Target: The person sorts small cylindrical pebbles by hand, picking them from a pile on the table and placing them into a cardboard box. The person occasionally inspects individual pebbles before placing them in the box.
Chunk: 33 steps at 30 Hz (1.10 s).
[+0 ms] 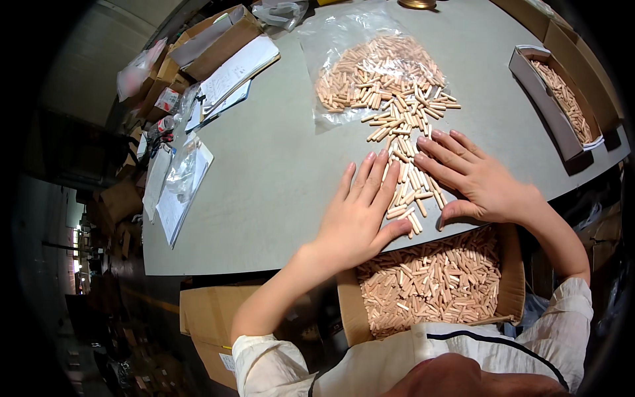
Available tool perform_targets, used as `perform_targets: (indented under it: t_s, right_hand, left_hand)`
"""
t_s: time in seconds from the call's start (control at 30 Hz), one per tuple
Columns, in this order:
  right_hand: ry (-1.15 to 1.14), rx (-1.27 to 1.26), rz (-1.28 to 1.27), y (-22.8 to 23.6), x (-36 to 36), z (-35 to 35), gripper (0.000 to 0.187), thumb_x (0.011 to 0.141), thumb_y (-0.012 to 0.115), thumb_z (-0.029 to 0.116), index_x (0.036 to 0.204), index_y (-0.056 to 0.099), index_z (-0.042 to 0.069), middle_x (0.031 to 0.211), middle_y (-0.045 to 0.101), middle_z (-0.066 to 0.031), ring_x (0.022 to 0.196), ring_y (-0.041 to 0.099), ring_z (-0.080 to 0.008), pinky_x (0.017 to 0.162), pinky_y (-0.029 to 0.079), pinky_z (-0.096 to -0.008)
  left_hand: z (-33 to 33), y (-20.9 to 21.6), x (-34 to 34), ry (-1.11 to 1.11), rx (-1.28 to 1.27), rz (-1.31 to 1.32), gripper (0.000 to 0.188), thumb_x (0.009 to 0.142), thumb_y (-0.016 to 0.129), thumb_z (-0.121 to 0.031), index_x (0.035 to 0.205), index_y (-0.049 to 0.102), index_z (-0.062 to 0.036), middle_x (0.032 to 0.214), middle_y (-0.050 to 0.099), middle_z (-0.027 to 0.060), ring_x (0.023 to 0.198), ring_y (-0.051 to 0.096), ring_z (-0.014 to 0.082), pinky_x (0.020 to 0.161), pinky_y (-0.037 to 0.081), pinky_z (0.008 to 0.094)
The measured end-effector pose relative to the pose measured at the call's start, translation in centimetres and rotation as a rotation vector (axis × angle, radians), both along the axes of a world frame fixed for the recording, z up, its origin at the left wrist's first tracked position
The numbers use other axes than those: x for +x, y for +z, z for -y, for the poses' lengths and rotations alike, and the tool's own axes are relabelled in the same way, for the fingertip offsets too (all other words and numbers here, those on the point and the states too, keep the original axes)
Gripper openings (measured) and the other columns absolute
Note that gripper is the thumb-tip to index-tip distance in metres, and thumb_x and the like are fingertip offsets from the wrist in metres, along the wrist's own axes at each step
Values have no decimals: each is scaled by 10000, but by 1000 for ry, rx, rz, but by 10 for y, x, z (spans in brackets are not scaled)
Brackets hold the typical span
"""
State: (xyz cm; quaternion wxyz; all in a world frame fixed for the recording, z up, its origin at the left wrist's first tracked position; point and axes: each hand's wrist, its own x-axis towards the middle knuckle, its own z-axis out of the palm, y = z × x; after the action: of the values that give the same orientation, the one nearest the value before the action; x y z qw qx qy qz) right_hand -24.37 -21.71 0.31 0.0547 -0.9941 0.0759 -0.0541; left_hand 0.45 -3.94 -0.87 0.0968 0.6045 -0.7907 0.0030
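Note:
Small wooden dowel pins point(409, 192) lie loose on the grey table point(264, 165), in a strip that runs from a clear plastic bag point(337, 33) toward the near edge. My left hand point(360, 212) rests flat along the left side of the strip, fingers outstretched. On the other side my right hand point(473, 175) lies with spread fingers, its fingertips touching some of the dowels. Neither hand grips anything. Below the table edge, close to my body, stands an open cardboard box point(512, 271) heaped with more dowels. The bag holds a large pile of them.
A narrow carton point(529, 99) of dowels stands at the right edge. Along the left are clipboards with papers point(238, 69), a sheet under clear plastic point(185, 192) and a cardboard box point(218, 43). A closed carton point(211, 317) sits below the table's left front.

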Motion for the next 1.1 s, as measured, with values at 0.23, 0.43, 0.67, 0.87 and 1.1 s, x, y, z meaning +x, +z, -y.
perform_targets:
  t_s: [0.23,0.43,0.67,0.87,1.1]
  right_hand:
    - [-42,3,-18,5,-28,-25,1007,966,460,768,1673,327,63,1741,285,-199,1613,251,-410,1320,173,-534]
    - [-337,650,459,-8,-55,-11,558,1099,497,207,1610,409,-1,1656,440,-199,1532,436,-303,1274,295,-423]
    - [-339,717,474,-9,-48,4,533,938,524,-46,1464,587,17,1445,614,-145,1378,562,-293,1204,390,-394]
    - [-224,644,395,-5,-35,0,576,899,557,-91,1461,595,28,1445,611,-147,1376,554,-343,1185,404,-426]
    - [50,496,412,4,-31,-5,468,790,641,-57,1205,802,89,1561,582,-148,1464,494,-406,1192,406,-504]
  left_hand:
    - [-26,3,-19,-1,44,-114,1094,872,799,-420,1654,216,74,1709,221,341,1596,241,496,1298,194,586]
    - [-35,9,5,181,53,-369,931,1072,566,-503,1658,162,96,1702,186,383,1590,170,556,1300,146,577]
    - [-37,4,29,307,42,-176,650,1113,422,-281,1647,284,62,1698,330,282,1603,230,473,1309,131,538]
    - [-22,-3,17,296,-11,-131,612,1120,418,-280,1635,339,40,1689,354,278,1587,269,475,1303,133,560]
    - [1,-3,6,272,-37,-137,597,1132,405,-279,1632,344,41,1693,360,258,1588,281,458,1302,131,561]
